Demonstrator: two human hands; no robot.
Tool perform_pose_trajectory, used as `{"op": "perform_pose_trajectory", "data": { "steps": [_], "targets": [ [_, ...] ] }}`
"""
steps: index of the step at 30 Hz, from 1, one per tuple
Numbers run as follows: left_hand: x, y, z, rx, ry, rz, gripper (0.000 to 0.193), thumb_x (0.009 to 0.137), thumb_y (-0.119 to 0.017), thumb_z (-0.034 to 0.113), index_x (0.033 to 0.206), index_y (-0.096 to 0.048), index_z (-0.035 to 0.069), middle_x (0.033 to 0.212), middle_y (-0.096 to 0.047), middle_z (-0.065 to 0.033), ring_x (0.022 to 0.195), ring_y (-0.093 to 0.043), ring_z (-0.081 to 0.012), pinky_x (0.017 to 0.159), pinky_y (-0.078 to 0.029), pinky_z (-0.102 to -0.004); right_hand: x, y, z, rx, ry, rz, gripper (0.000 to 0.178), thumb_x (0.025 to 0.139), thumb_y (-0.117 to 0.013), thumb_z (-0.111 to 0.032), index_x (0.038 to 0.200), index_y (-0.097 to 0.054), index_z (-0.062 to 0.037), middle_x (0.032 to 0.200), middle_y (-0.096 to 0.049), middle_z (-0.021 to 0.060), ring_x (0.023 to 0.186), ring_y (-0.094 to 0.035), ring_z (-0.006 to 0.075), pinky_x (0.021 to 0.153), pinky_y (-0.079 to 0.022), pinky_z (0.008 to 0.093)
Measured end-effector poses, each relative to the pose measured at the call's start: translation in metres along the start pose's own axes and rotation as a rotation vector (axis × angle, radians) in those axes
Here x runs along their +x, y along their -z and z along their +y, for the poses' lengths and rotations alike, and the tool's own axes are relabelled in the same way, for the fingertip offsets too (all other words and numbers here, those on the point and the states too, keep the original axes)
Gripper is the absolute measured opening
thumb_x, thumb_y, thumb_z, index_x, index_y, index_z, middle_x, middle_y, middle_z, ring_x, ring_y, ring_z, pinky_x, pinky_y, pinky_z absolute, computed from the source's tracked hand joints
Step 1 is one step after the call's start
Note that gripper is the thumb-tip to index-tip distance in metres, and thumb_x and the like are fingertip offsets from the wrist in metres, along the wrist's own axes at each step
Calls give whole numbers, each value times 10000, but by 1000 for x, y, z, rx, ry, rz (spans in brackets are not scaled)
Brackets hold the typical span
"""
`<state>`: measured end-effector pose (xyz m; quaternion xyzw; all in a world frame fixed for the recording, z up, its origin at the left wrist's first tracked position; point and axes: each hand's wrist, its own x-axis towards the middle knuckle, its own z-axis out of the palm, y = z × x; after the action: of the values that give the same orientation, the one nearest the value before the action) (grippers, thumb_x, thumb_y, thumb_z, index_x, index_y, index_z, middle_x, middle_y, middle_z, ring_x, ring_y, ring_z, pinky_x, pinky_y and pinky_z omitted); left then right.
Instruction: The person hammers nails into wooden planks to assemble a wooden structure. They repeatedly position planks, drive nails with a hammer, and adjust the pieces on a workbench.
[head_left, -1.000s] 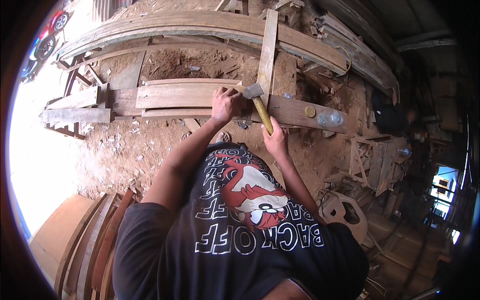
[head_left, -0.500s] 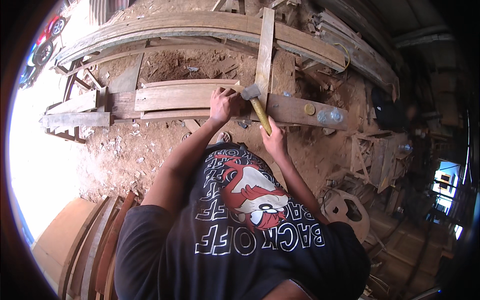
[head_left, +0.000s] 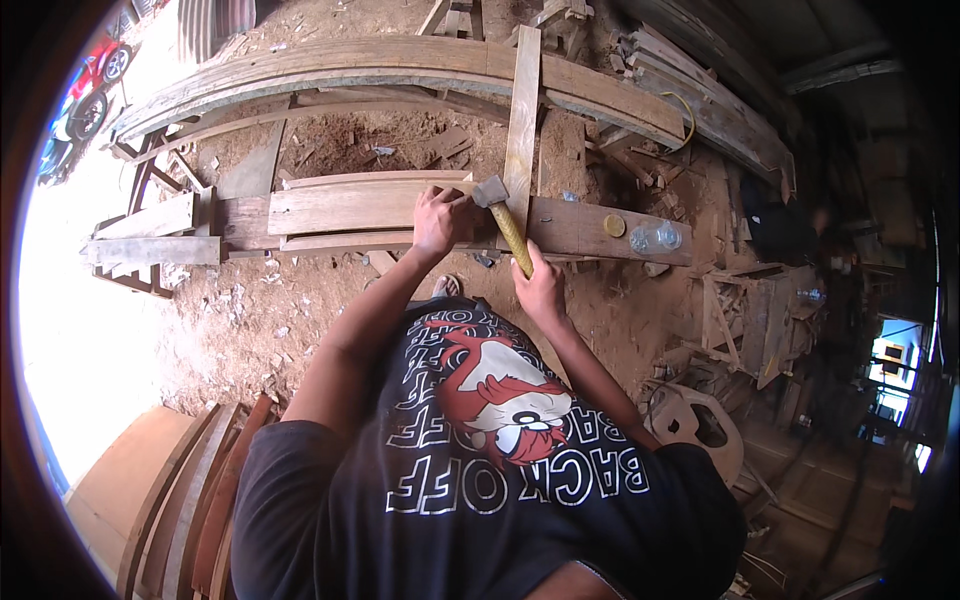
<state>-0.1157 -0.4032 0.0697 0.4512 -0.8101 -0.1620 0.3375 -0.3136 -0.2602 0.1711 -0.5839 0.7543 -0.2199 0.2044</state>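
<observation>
My right hand [head_left: 541, 288] is wrapped round the yellow handle of a hammer [head_left: 512, 236]. Its grey block-shaped head is tilted up to the left, beside the fingers of my left hand [head_left: 436, 222]. Those fingers are curled over the right end of a pale wooden board [head_left: 340, 208]; whatever they pinch is hidden. Narrower strips lie along the board's far and near sides. Underneath runs a darker bench plank [head_left: 575, 222]. A pale upright-looking slat [head_left: 521, 120] crosses from this plank to the long beam behind.
Beyond the bench stretches a long thick timber beam [head_left: 330, 62]. A round yellowish lid [head_left: 614, 225] and a clear plastic bottle [head_left: 656, 238] lie on the plank's right part. Stacked boards [head_left: 190, 490] stand at lower left. Wood scraps litter the dirt floor [head_left: 240, 310].
Both hands and the hammer have shifted slightly left along the board. The whole scene sits a little lower in the picture. Both grips look the same.
</observation>
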Motion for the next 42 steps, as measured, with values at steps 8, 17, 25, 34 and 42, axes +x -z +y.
{"op": "perform_pose_trajectory", "data": {
  "steps": [8, 17, 25, 34, 42],
  "targets": [
    [5, 22, -11, -36, -27, -140, 496, 829, -816, 252, 1297, -758, 98, 1251, -725, -129, 1201, -625, -360, 1071, -495, -476, -9, -14, 22, 149, 8, 80, 473, 980, -753, -215, 1351, -638, 55, 914, -730, 327, 916, -732, 515, 792, -581, 558],
    [7, 92, -58, 348, -76, -287, 1054, 903, -634, 794, 1713, -334, 190, 1701, -389, -181, 1591, -316, -414, 1300, -225, -617, -20, -3, 35, 222, 62, -22, 517, 1001, -717, -223, 1430, -554, 13, 980, -713, 351, 953, -706, 551, 774, -569, 580],
    [8, 87, -59, 425, 23, -464, 1108, 867, -520, 925, 1705, -366, 217, 1729, -367, -155, 1597, -300, -410, 1303, -190, -630, -24, 11, -25, 209, -2, 59, 572, 1014, -710, -186, 1481, -527, 90, 1058, -721, 339, 1015, -738, 479, 832, -583, 492],
    [7, 84, -65, 391, 10, -491, 1157, 855, -436, 977, 1715, -343, 208, 1738, -348, -192, 1599, -290, -458, 1297, -169, -673, -14, -30, -46, 49, -104, 5, 589, 1022, -683, -184, 1511, -498, 86, 885, -704, 357, 873, -726, 530, 718, -572, 547],
    [7, 85, -65, 397, 25, -506, 1143, 866, -428, 968, 1707, -362, 197, 1742, -347, -181, 1589, -302, -449, 1294, -175, -677, -27, -16, -83, 14, 27, 300, 584, 1010, -685, -154, 1511, -501, 82, 895, -718, 334, 849, -742, 503, 713, -571, 546]
  ]
}}
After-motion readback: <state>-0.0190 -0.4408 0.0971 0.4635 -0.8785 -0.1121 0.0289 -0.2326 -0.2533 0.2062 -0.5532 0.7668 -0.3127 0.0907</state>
